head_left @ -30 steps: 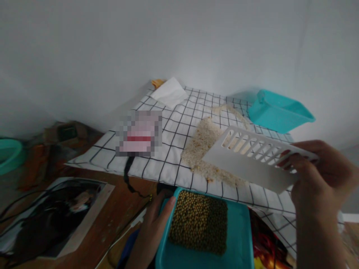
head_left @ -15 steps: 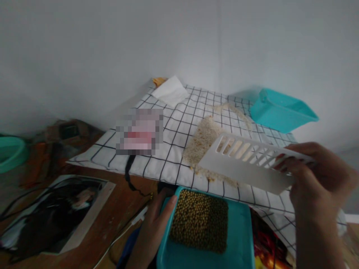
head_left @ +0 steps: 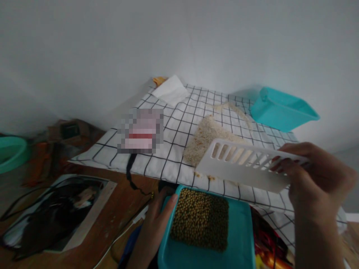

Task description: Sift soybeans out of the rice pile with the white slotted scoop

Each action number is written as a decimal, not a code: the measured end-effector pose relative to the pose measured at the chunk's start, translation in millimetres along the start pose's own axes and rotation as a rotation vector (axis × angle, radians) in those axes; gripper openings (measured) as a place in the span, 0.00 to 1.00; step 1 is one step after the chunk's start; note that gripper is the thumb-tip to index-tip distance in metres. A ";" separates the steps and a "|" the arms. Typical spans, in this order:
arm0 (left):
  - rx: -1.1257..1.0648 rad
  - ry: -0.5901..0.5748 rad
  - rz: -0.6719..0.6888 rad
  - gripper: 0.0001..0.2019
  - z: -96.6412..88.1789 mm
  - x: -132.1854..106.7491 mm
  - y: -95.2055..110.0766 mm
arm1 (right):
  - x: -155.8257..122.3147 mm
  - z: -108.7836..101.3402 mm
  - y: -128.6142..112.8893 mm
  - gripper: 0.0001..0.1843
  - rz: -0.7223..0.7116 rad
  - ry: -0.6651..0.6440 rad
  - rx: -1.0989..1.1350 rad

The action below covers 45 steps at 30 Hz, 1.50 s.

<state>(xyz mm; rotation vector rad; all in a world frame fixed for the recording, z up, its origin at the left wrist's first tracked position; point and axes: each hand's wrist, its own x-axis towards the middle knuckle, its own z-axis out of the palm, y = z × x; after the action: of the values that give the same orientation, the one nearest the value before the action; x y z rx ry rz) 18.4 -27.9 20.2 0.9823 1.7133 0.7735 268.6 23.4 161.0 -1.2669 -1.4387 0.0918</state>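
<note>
In my right hand (head_left: 308, 168) is a white slotted plastic panel (head_left: 241, 170), gripped by its right end and held above the checked cloth. A pile of pale grain like rice (head_left: 207, 136) lies on the cloth, partly hidden behind the panel. My left hand (head_left: 159, 209) holds the left rim of a teal plastic bin (head_left: 241, 231), thumb along the edge and fingers mostly out of sight outside it. Round yellowish beans (head_left: 190, 216) fill part of the bin, with darker green ones (head_left: 218, 224) beside them on the right.
An upright teal bin (head_left: 280, 110) stands at the back right of the checked cloth (head_left: 171, 134). White paper (head_left: 172, 91) lies at the back, and a blurred pinkish item (head_left: 141, 130) at left. Wall behind; cables and a printed picture (head_left: 70, 213) are lower left.
The white panel and my right hand have shifted very slightly left. My left hand keeps its place on the bin.
</note>
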 end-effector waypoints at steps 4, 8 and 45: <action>-0.026 0.007 0.022 0.29 1.8 -1.4 3.5 | -2.5 -12.0 11.4 0.03 0.048 0.160 0.048; 0.011 -0.051 0.047 0.30 -1.0 4.2 -5.3 | -13.7 -30.1 14.3 0.08 0.165 0.256 0.000; -0.034 -0.077 0.164 0.18 -3.3 -0.4 10.9 | -21.3 -36.2 27.7 0.06 0.235 0.230 0.010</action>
<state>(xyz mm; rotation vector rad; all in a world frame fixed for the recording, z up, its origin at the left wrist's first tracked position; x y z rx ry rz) 18.1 -23.3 30.6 1.1252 1.5632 0.8563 307.6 -1.0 140.6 -1.3867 -1.0896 0.1074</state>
